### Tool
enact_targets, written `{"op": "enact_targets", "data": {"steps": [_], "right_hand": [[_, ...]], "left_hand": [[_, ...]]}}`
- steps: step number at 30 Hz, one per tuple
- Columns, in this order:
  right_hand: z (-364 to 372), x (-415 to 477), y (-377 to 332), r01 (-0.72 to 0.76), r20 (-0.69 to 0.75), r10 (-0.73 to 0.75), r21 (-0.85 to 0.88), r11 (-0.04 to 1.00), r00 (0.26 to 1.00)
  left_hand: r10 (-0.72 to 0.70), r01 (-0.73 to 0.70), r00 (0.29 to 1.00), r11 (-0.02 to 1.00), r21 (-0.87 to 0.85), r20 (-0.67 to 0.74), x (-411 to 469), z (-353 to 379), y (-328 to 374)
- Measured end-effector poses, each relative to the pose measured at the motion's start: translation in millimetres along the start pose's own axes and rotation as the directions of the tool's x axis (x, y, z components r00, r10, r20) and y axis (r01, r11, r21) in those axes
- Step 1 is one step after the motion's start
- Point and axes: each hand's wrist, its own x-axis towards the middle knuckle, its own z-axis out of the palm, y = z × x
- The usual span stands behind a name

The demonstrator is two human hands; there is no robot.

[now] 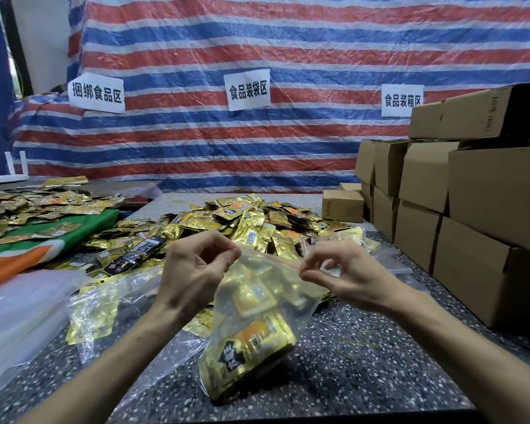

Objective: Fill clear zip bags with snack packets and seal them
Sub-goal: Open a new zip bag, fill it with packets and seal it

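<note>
A red, white and blue striped tarp under clear film fills the back. Below it lies one dark speckled table. On its right stands a stack of brown cardboard boxes, about eleven, though they overlap too much for a sure count; one top box carries a side mark that looks like "10号 (KK)".

There are two spreads of gold snack packets: a heap mid-table and a flatter layer on a green and orange cloth at left. A loose pile of empty clear bags sits at near left.

One clear zip bag hangs between the hands over the near table, holding several gold packets. The left hand pinches one end of its red-lined zip strip and the right hand pinches the other — fingers curled, thumb against forefinger.

Three white paper signs read 捆绑食品区, 食品装袋区 and 食品装箱区. The packets' black labels are too warped to read.
</note>
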Motion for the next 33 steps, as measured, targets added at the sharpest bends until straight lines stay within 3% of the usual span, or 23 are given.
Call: {"op": "enact_targets", "data": {"steps": [11,15,19,22,29,33], "right_hand": [[-8.8,-11.3,18.5,-0.084,0.120,0.079,0.036,0.996,0.990],[-26.7,-48.9,53.3,-0.273,0.137,0.270,0.002,0.962,0.953],[-12.3,-55.8,55.5,-0.314,0.040,0.311,0.117,0.942,0.950],[15.7,-32.9,38.4,-0.297,0.084,0.286,0.169,0.940,0.954],[55.4,18.8,4.3,-0.336,0.119,0.314,0.352,0.873,0.942],[64.2,22.8,0.6,-0.270,-0.007,0.333,0.569,0.776,0.943]], "left_hand": [[-0.006,0.006,1.000,0.999,0.035,0.013,-0.9,-6.0,5.8],[-0.039,0.030,0.979,0.998,-0.048,-0.199,13.2,-58.1,-8.2],[-0.102,0.101,0.995,0.995,-0.024,-0.016,18.9,-63.5,-15.6],[-0.191,0.199,0.978,0.975,-0.097,0.085,17.0,-44.4,-19.0],[-0.285,0.302,0.953,0.899,-0.316,0.100,12.0,-45.2,-21.8],[-0.325,0.339,0.940,0.851,-0.401,0.104,9.7,-46.2,-20.4]]}}
